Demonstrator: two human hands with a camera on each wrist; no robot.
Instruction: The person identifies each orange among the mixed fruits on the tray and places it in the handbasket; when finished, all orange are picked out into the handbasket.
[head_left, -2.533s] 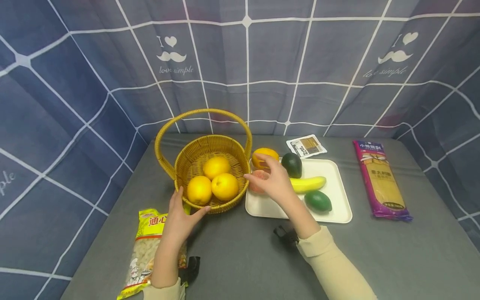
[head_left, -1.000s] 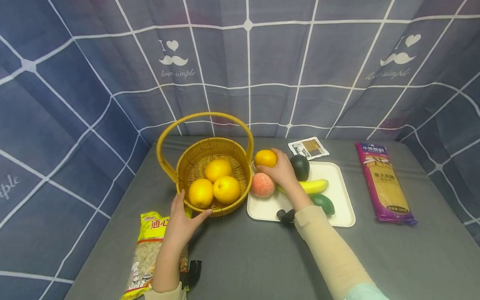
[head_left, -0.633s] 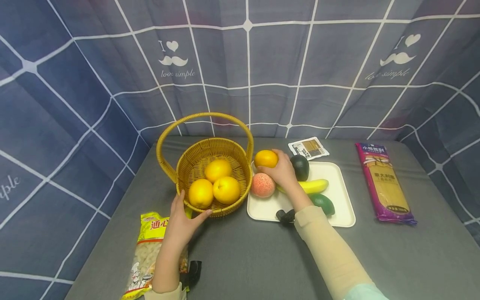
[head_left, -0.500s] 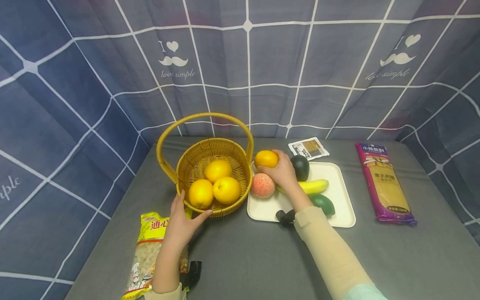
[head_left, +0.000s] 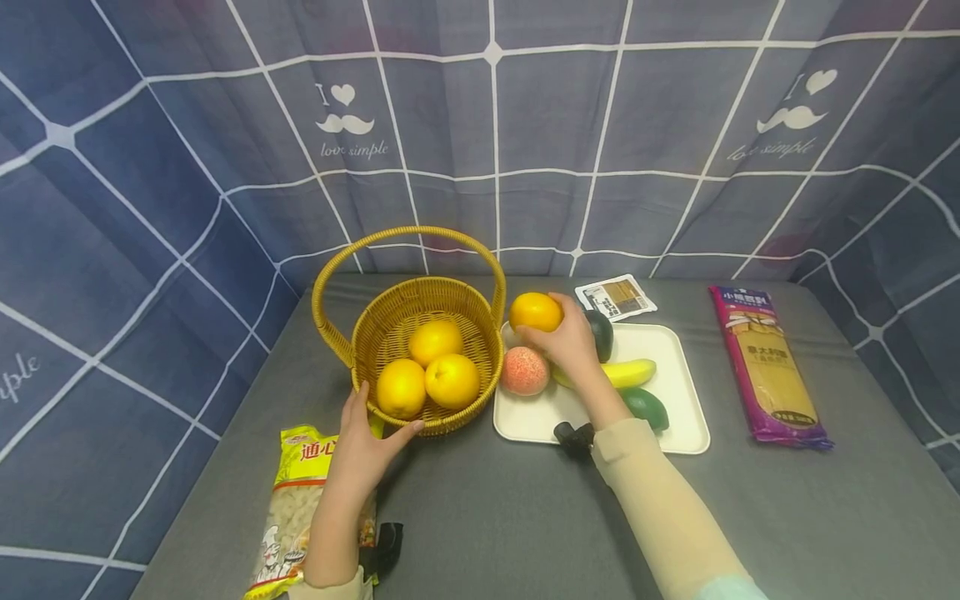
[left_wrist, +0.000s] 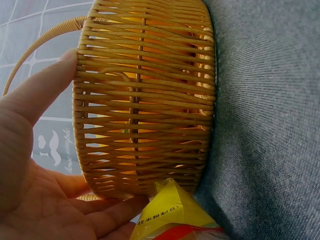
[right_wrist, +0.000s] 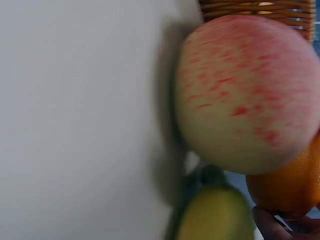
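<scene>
My left hand (head_left: 362,450) holds the near left side of a woven basket (head_left: 420,287), thumb at its rim and fingers along its outer wall. Inside lie three yellow-orange round fruits (head_left: 452,381). Over the upper left corner of a white tray (head_left: 540,423), my right hand (head_left: 573,346) grips an orange (head_left: 534,312) between thumb and fingers. Just in front of it a pinkish peach (right_wrist: 245,95) sits on the tray. Also there are a yellow banana (head_left: 630,372), a green fruit (head_left: 647,408) and a dark green fruit (head_left: 601,333), partly hidden by the right hand.
A yellow bag of pasta (head_left: 288,508) lies partly under my left forearm. A purple packet of spaghetti (head_left: 772,367) is at the right of the grey table (head_left: 480,517). Behind the tray lies a small white packet (head_left: 617,297). A patterned curtain (head_left: 555,125) stands at the back and sides.
My right hand has reached from beside the basket rim to the orange, gripped it and raised it slightly. The dark green fruit has shifted a little to the right. The left hand keeps its place.
</scene>
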